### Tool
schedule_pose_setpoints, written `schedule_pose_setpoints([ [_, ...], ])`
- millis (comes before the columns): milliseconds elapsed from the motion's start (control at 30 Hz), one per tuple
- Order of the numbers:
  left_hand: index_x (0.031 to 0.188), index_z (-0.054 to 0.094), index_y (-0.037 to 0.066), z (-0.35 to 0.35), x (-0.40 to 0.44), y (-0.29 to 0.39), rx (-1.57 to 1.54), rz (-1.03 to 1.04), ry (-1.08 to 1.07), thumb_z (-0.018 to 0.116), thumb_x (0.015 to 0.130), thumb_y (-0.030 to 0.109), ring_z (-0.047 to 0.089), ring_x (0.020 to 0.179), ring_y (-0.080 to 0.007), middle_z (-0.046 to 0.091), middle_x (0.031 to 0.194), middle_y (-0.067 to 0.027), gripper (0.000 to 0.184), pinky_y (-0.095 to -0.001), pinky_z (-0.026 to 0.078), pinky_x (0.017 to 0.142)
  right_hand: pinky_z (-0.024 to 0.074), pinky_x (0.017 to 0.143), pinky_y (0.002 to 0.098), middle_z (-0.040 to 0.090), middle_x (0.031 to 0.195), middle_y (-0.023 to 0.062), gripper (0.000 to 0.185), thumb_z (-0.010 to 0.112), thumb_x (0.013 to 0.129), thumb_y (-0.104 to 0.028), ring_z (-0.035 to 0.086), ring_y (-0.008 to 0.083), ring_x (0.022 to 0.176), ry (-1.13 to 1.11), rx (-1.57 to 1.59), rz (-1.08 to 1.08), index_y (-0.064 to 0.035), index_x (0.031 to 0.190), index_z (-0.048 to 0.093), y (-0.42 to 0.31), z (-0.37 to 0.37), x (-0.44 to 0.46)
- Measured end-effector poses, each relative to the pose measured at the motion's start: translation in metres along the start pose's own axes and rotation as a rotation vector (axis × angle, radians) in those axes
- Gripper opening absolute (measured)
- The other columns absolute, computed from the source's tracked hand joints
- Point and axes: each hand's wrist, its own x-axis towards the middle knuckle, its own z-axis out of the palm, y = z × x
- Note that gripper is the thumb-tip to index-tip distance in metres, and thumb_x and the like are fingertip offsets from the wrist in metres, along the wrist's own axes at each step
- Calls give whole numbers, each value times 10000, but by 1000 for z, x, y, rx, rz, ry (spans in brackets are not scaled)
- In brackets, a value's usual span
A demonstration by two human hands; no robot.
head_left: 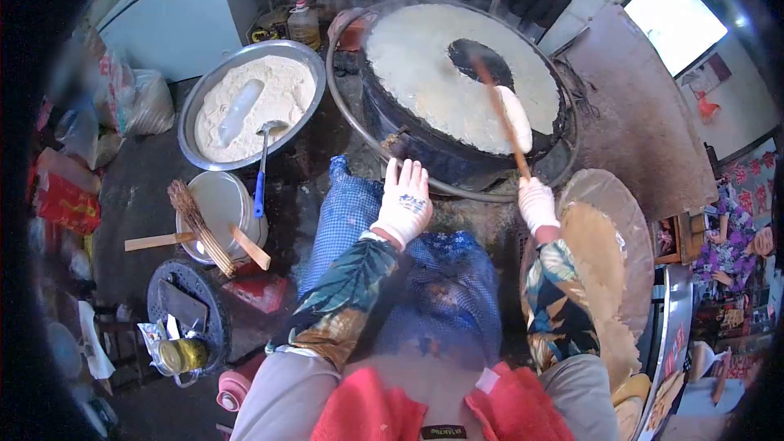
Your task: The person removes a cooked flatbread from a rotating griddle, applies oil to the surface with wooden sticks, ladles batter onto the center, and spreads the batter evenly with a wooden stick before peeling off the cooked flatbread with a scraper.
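Observation:
My right hand (538,206), in a white glove, is closed around the wooden stick (500,110) that reaches over a large round griddle (457,165). Alongside the stick lies an elongated white lump (514,120), like batter or dough; whether it is fixed to the stick I cannot tell. Pale batter (425,57) covers most of the hot plate, with a dark bare patch near the middle. My left hand (404,202), gloved in white with blue print, has its fingers stretched out at the metal ring (351,118) around the griddle. It holds nothing.
Left of the griddle stands a metal basin (185,126) of pale batter with a blue-handled ladle (261,167). Below it, a white bucket (222,196) carries a brush (196,224) and wooden pieces. Round thin flatbreads (592,265) lie at my right. Another person (727,237) is at far right.

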Motion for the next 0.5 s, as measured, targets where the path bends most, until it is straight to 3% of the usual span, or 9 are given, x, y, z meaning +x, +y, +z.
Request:
schedule_pose_setpoints([
  [33,1270,515,-80,-1,0,-6,-2,-2,-3,567,805,279,421,1316,-379,492,1370,-238,590,-598,197,1129,513,702,519,669,804,217,380,452,975,-387,649,420,764,-47,-97,-67,-60,856,605,-11,-4,-11],
  [100,1265,518,-77,5,-3,-15,64,27,31,566,796,252,442,1302,-372,515,1347,-235,575,-597,198,1130,509,705,526,667,804,219,389,455,972,-392,643,429,762,-34,-76,51,-56,842,602,16,26,-3],
  [233,1251,528,-70,5,0,-32,34,-1,38,566,790,231,454,1288,-382,528,1331,-233,553,-607,195,1127,499,701,537,668,802,212,409,439,976,-395,634,438,749,126,-27,32,-51,824,601,25,19,7],
  [333,1216,550,-66,1,5,-40,5,-33,78,588,773,218,484,1252,-393,561,1284,-235,527,-617,211,1114,496,742,546,667,794,220,398,423,979,-383,645,426,770,-109,-80,-52,-46,896,617,0,1,-11],
  [367,1200,559,-62,2,3,-43,-5,-46,84,597,767,209,491,1242,-395,568,1272,-234,513,-618,217,1111,504,752,536,668,804,230,394,421,977,-389,654,415,786,-89,-63,19,-50,917,612,7,12,-15],
  [433,1160,574,-37,9,4,-53,-23,-60,163,637,739,207,491,1239,-375,578,1257,-213,490,-606,212,1111,503,783,535,673,831,233,396,434,971,-384,659,411,826,-14,4,128,-49,895,631,21,8,-3],
  [500,1154,582,-13,-7,8,-59,-31,-72,139,659,729,226,493,1231,-330,592,1236,-173,494,-573,231,1097,531,722,524,667,758,214,363,484,938,-311,673,398,770,-82,136,133,-40,779,664,8,-19,3],
])
